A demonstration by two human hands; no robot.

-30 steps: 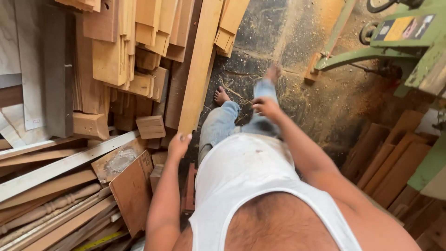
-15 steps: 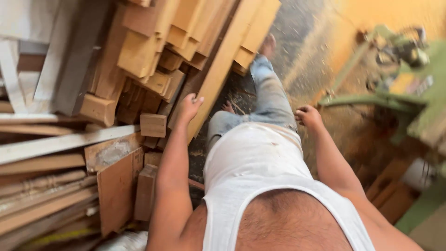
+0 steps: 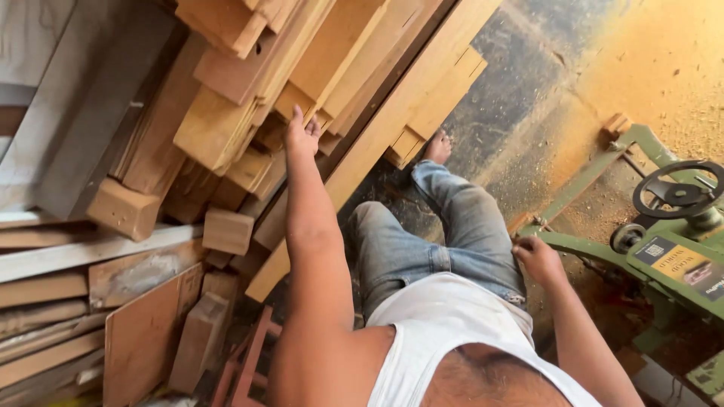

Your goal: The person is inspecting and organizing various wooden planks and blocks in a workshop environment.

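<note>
My left hand (image 3: 302, 134) is stretched out to the stack of wooden planks (image 3: 249, 83) at the upper left, its fingers resting against the ends of the light boards. A long plank (image 3: 377, 143) leans diagonally just right of that hand. My right hand (image 3: 537, 258) hangs by my hip with the fingers loosely curled and nothing in it, close to the frame of a green machine (image 3: 664, 249). My legs in blue jeans (image 3: 445, 241) step forward, and a bare foot (image 3: 437, 147) stands on the dusty floor by the plank ends.
Grey boards (image 3: 83, 105) and short wood blocks (image 3: 226, 230) are heaped on the left. A flat reddish panel (image 3: 143, 332) leans at lower left beside a red frame (image 3: 245, 362). The green machine has a black handwheel (image 3: 677, 190). Sawdust (image 3: 664, 68) covers the floor at upper right.
My left hand has risen from beside my hip up to the plank stack. I have moved closer to the pile, and the right hand has dropped toward the green machine.
</note>
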